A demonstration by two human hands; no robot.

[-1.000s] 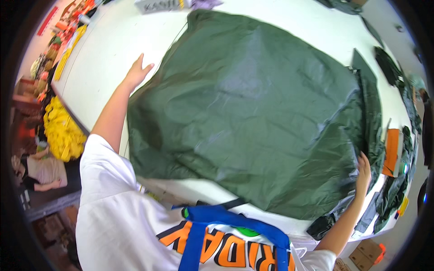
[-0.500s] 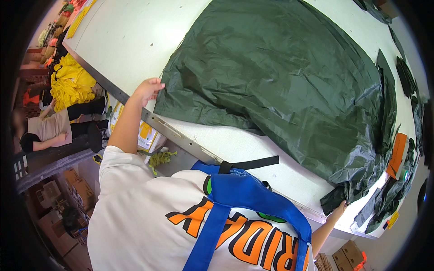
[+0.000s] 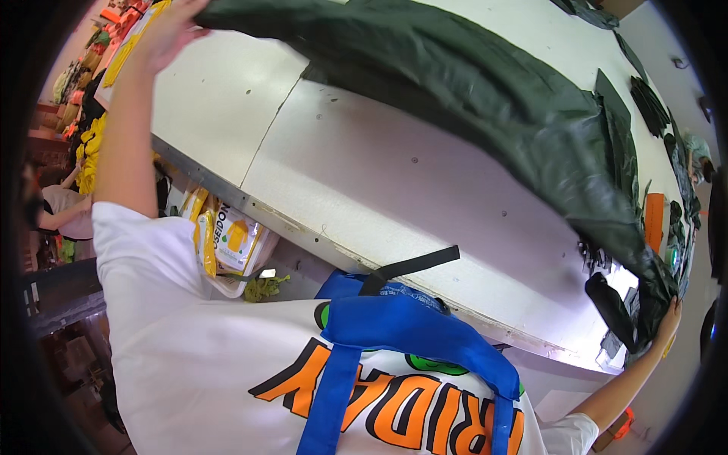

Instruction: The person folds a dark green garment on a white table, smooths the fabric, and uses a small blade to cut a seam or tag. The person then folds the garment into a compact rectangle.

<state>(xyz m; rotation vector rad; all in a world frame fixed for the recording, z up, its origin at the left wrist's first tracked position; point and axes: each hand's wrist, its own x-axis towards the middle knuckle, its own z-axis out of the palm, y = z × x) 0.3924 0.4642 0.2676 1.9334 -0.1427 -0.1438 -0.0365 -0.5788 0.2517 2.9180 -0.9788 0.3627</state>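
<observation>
A large dark green sheet of thin, shiny fabric [image 3: 455, 83] stretches between my two hands, its near edge lifted off the white table [image 3: 303, 174]. At the far left, my left hand [image 3: 168, 38] is closed on one corner of the sheet, partly cut off by the picture's top edge. On the right, my right hand [image 3: 669, 320] grips a bunched end of the same sheet beside the table's right edge. The fabric hides most of that hand's fingers. Under the raised sheet a shadow falls across the tabletop.
A black strap [image 3: 417, 263] from my blue apron [image 3: 409, 322] lies over the table's metal edge. Below the edge stands a white and yellow package [image 3: 235, 239]. An orange piece [image 3: 654, 220] and dark green scraps lie at right. Another person [image 3: 72, 212] works at left.
My left hand has taken hold of the sheet's corner and moved up and away. My right hand has shifted right with its end. The sheet has risen, baring the near tabletop.
</observation>
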